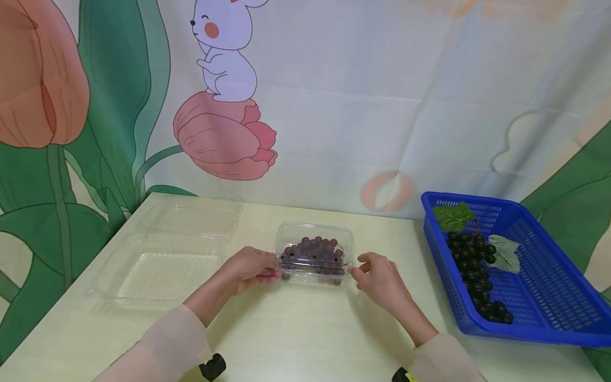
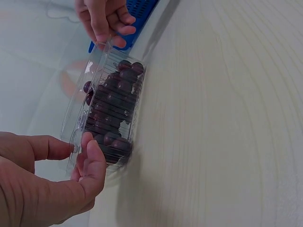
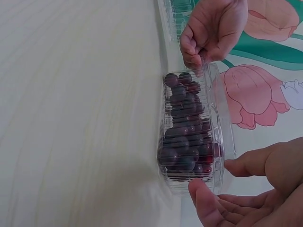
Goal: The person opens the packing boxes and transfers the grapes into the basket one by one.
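A transparent plastic clamshell box [image 1: 290, 232] stands on the table between the hands, its lid down over the base. Dark red grapes [image 1: 312, 250] fill much of it and show through the ribbed wall. At the box's left front corner, my left hand [image 1: 250, 268] pinches the rim, thumb above and fingers below, as the left wrist view shows. The right hand [image 1: 379, 278] holds the opposite corner, with the thumb [image 3: 241, 165] by the lid edge and the index finger [image 3: 202, 196] under the rim.
Another transparent clamshell container [image 1: 157, 270] lies opened out on the left of the table [image 1: 296, 339]. On the right, a blue plastic basket [image 1: 558, 281] holds a bunch of black grapes [image 1: 472, 270] with leaves. A printed cloth [image 1: 334, 106] hangs behind the table.
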Demonstrator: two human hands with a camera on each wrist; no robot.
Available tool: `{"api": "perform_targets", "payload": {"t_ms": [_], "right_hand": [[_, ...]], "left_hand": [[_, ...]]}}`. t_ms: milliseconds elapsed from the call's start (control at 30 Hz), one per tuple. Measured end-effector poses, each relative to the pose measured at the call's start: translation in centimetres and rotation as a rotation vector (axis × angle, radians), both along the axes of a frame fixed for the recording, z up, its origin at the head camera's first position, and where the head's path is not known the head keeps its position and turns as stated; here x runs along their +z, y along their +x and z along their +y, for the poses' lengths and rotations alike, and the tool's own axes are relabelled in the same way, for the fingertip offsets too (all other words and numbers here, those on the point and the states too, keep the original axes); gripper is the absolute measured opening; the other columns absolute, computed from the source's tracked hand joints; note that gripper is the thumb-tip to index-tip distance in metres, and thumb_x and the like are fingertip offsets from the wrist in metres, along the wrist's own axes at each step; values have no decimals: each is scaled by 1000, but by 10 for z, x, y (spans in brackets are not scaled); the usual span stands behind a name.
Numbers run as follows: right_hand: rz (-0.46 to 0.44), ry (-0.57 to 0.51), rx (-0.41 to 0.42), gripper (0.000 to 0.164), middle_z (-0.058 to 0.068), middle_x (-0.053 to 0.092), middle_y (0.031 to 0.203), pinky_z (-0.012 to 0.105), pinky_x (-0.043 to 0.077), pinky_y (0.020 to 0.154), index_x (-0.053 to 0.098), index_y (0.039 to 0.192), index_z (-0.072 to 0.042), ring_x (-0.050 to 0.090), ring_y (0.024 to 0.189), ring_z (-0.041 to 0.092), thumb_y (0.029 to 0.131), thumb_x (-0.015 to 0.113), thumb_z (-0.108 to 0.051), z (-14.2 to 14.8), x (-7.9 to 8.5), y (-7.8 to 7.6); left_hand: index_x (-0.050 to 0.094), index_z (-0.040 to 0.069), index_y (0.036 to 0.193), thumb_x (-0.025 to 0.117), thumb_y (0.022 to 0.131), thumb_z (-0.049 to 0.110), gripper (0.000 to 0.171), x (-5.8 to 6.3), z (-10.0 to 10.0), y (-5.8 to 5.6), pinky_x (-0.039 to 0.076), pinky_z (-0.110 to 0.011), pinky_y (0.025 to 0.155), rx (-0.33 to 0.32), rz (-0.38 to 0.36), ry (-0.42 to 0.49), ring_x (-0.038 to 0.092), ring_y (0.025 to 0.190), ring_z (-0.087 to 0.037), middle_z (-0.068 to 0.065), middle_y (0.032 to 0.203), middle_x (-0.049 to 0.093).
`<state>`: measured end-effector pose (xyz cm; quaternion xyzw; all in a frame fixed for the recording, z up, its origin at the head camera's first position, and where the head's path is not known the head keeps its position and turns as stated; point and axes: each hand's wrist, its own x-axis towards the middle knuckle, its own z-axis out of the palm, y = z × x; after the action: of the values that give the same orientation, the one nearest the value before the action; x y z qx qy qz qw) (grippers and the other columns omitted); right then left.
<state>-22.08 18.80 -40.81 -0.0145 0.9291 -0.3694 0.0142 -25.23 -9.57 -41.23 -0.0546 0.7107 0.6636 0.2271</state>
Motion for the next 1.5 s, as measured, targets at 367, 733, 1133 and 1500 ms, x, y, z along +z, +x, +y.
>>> {"api": "perform_targets", "payload": {"t_ms": [367,733,1133,1500], "right_hand": [[-88,-204,19,43,18,74,91,34,60,64,56,134,16,71,67,26,97,68,-4,1,-7,-8],[-168,-440,-5,47,20,72,97,34,62,72,46,139,22,69,72,18,96,58,7,2,-11,-11],[-199,-454,-16,48,24,70,99,34,62,72,47,139,19,69,72,20,97,64,4,2,-8,-9],[-236,-490,-4,49,25,70,97,33,61,72,46,140,20,68,70,20,97,63,3,7,-9,-4]], "left_hand": [[49,-19,134,52,101,-5,37,1,1,-1,60,-26,77,8,-5,-14,69,85,-20,-17,94,67],[50,-18,133,51,101,-4,34,-1,0,-2,60,-26,77,6,-8,-19,68,83,-19,-17,93,68],[53,-18,128,52,102,-4,30,1,0,0,60,-26,77,-13,-10,-22,68,83,-19,-16,92,67],[53,-18,130,53,102,-4,31,2,0,6,60,-29,79,-28,-7,-37,68,85,-22,-18,95,67]]}}
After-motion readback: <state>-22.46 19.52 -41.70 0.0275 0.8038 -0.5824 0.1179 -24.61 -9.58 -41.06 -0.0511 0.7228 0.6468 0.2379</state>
